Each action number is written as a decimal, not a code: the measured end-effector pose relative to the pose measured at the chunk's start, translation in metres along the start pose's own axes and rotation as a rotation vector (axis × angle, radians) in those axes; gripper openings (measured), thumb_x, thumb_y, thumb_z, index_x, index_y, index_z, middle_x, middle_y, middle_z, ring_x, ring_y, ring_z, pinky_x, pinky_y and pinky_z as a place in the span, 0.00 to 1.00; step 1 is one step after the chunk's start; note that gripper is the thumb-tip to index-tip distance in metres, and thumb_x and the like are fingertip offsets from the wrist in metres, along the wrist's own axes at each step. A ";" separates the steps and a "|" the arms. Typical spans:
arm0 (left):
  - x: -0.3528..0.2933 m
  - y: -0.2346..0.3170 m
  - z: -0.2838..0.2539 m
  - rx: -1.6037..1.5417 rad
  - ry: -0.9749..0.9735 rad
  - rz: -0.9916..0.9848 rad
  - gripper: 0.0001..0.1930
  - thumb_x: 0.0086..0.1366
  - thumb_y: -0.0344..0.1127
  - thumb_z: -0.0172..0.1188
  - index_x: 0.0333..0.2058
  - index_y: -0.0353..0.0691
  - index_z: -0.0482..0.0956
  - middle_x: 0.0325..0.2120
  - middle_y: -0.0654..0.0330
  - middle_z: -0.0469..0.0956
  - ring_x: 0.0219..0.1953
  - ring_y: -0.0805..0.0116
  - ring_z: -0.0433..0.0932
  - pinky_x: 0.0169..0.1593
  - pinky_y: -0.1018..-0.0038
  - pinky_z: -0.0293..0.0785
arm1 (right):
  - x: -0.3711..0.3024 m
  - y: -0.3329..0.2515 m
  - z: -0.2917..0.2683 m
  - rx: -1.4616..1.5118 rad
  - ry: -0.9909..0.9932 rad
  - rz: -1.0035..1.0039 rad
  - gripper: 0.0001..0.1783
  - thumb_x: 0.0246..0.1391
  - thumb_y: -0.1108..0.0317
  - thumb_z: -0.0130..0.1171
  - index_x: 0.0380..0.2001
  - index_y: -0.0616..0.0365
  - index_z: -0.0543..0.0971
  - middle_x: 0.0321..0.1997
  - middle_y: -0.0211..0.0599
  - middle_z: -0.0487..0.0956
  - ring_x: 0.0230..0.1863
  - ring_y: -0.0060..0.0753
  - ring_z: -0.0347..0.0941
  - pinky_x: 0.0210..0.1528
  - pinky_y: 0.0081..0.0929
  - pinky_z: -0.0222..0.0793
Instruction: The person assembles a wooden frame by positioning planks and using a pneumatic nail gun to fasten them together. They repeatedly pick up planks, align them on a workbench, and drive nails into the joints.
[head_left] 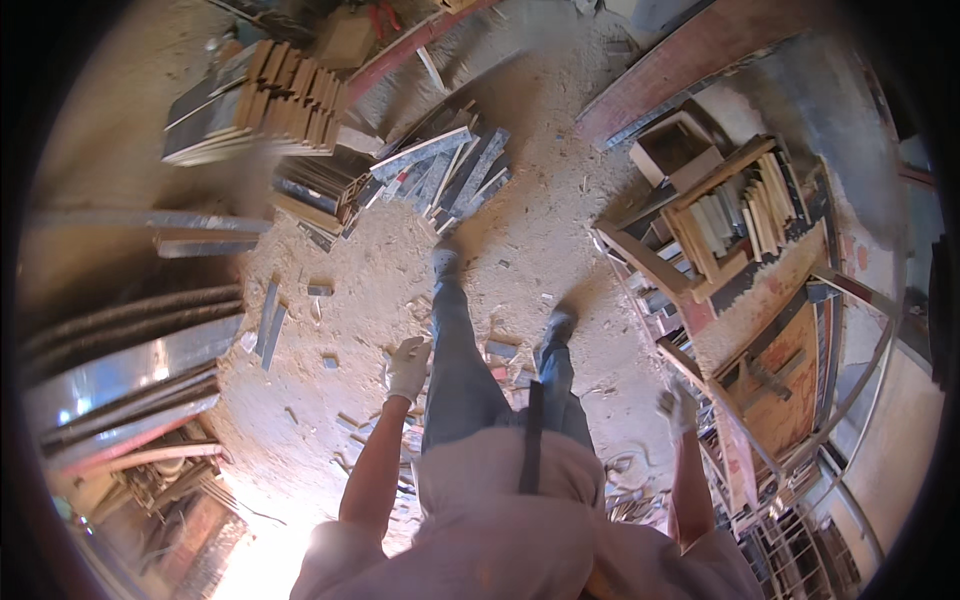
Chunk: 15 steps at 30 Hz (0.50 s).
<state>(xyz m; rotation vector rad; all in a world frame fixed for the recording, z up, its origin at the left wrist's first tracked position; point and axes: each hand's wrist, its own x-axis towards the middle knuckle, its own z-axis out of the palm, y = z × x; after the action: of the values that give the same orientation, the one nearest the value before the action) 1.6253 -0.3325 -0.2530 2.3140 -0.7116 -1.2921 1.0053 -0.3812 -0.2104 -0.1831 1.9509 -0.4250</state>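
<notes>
My left hand (407, 369), in a white work glove, hangs beside my left thigh above the littered floor. Its fingers are loosely bent, with nothing seen in them. On the other side my right hand (678, 406), gloved too, hangs away from my body with its fingers apart and no object in it. It is nearest to the edge of a wooden workbench (738, 365), though I cannot tell whether it touches. Ahead of my left foot lies a loose pile of dark-faced wood strips (445, 170).
At the far left stands a stack of cut boards (285, 95). Long panels (140, 370) lie along the left side. A wooden crate of wood pieces (725, 225) and an open cardboard box (675, 150) are at right. Offcuts (268, 325) and sawdust lie on the floor (330, 270).
</notes>
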 end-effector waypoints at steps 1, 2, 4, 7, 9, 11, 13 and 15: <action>0.018 0.019 -0.008 0.042 -0.038 -0.014 0.22 0.67 0.45 0.65 0.53 0.37 0.81 0.41 0.52 0.85 0.46 0.63 0.83 0.48 0.66 0.79 | 0.013 -0.014 0.049 -0.078 -0.110 0.006 0.27 0.60 0.49 0.66 0.54 0.56 0.77 0.37 0.38 0.83 0.31 0.30 0.82 0.34 0.32 0.82; 0.041 0.028 -0.020 0.094 -0.036 -0.031 0.22 0.67 0.45 0.65 0.53 0.38 0.81 0.41 0.52 0.85 0.46 0.62 0.83 0.48 0.66 0.79 | 0.010 -0.034 0.117 -0.128 -0.163 -0.003 0.25 0.61 0.51 0.65 0.53 0.58 0.78 0.37 0.39 0.84 0.30 0.30 0.82 0.34 0.31 0.81; 0.092 0.015 -0.038 0.149 0.031 0.111 0.22 0.67 0.46 0.63 0.52 0.37 0.81 0.44 0.51 0.84 0.45 0.60 0.83 0.49 0.66 0.78 | -0.003 -0.078 0.248 -0.204 -0.290 -0.103 0.21 0.64 0.54 0.63 0.49 0.59 0.80 0.35 0.38 0.84 0.28 0.27 0.80 0.32 0.28 0.80; 0.114 0.018 -0.073 0.002 0.016 -0.005 0.20 0.69 0.45 0.61 0.52 0.37 0.81 0.43 0.51 0.84 0.44 0.62 0.84 0.48 0.67 0.78 | -0.023 -0.086 0.370 -0.315 -0.409 -0.193 0.18 0.65 0.55 0.61 0.45 0.59 0.82 0.31 0.35 0.83 0.27 0.23 0.78 0.29 0.25 0.76; 0.118 -0.018 -0.083 -0.112 0.054 -0.073 0.19 0.69 0.44 0.62 0.51 0.35 0.81 0.41 0.52 0.85 0.42 0.64 0.84 0.47 0.68 0.79 | -0.024 -0.104 0.443 -0.439 -0.511 -0.279 0.17 0.65 0.55 0.60 0.44 0.59 0.82 0.29 0.33 0.82 0.26 0.21 0.77 0.30 0.24 0.75; 0.109 -0.033 -0.094 -0.203 0.084 -0.168 0.17 0.70 0.42 0.60 0.49 0.34 0.82 0.34 0.56 0.85 0.35 0.71 0.83 0.39 0.72 0.79 | -0.031 -0.109 0.495 -0.596 -0.606 -0.366 0.17 0.65 0.55 0.59 0.44 0.58 0.83 0.27 0.32 0.81 0.26 0.20 0.76 0.31 0.24 0.74; 0.091 -0.043 -0.107 -0.190 0.092 -0.287 0.16 0.71 0.42 0.60 0.47 0.35 0.83 0.30 0.59 0.85 0.30 0.74 0.82 0.35 0.73 0.78 | -0.038 -0.110 0.546 -0.777 -0.544 -0.479 0.16 0.63 0.56 0.59 0.43 0.57 0.83 0.29 0.33 0.83 0.28 0.24 0.79 0.34 0.28 0.75; 0.072 -0.048 -0.112 -0.267 0.206 -0.284 0.14 0.71 0.41 0.59 0.46 0.38 0.84 0.25 0.61 0.83 0.25 0.77 0.79 0.31 0.74 0.76 | -0.032 -0.100 0.595 -0.861 -0.570 -0.734 0.15 0.62 0.59 0.61 0.44 0.57 0.83 0.30 0.34 0.84 0.29 0.27 0.80 0.34 0.28 0.75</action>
<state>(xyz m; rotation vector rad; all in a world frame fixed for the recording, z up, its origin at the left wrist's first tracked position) 1.7650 -0.3272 -0.2723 2.3353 -0.1361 -1.1564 1.5529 -0.5884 -0.3579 -1.4314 1.3278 0.0521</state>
